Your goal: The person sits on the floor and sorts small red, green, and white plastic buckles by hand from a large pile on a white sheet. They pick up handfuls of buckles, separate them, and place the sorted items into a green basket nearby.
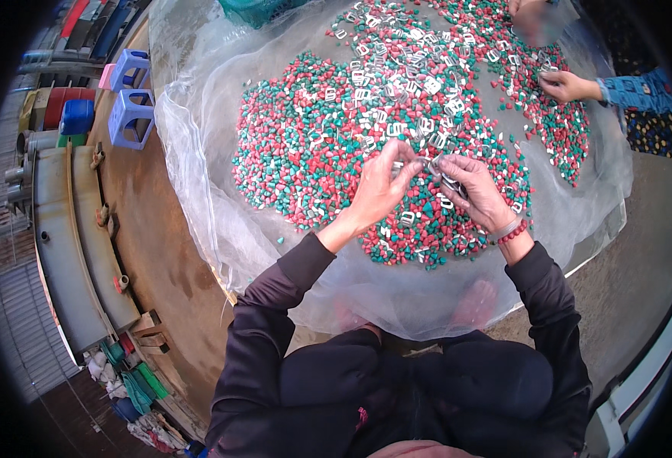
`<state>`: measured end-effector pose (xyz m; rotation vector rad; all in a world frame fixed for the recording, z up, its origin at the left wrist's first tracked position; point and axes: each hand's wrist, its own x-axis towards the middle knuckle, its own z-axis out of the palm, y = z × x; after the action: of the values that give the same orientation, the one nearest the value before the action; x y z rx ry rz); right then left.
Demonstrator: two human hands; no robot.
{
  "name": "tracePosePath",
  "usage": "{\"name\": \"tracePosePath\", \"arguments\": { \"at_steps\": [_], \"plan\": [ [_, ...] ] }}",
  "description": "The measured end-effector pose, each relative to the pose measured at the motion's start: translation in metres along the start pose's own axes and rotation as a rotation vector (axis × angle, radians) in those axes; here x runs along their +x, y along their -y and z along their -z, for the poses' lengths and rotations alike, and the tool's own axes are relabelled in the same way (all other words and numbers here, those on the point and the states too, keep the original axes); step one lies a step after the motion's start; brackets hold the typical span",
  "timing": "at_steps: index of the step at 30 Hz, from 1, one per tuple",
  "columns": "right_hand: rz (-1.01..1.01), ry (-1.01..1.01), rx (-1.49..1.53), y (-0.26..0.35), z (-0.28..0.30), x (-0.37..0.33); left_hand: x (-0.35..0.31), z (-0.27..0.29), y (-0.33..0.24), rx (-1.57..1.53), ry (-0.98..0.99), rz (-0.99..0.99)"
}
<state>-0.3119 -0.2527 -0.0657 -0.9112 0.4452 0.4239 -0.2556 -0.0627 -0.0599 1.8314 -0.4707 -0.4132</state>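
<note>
A wide pile of small red, green and white cone-shaped pieces [290,153] lies in front of me, with flat white-grey buckles [363,94] scattered through it. Over the pile's near part, my left hand [380,189] pinches thumb to forefinger at a small buckle [421,161] held between both hands. My right hand [479,192] meets it there, fingers curled around grey buckles [450,185] that partly show under the thumb. How many it holds is hidden. A red bead bracelet circles my right wrist.
The pile rests on a translucent mesh sheet [198,183]. At the right, another person's hand [565,86] in a blue sleeve reaches into it. Purple stools [131,118], a blue drum [77,117] and a long metal tank [76,237] stand left. A green basket [256,9] is at the back.
</note>
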Motion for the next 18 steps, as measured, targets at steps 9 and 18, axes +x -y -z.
{"name": "tracePosePath", "arguments": {
  "at_steps": [9,18],
  "plan": [
    [0.052,-0.013,-0.307,-0.006,-0.003,-0.009,-0.007,0.001,0.014,0.253,0.149,-0.158],
    [-0.088,0.099,-0.394,0.000,0.002,-0.013,-0.011,0.002,0.003,0.148,0.183,-0.226]
  ]
}}
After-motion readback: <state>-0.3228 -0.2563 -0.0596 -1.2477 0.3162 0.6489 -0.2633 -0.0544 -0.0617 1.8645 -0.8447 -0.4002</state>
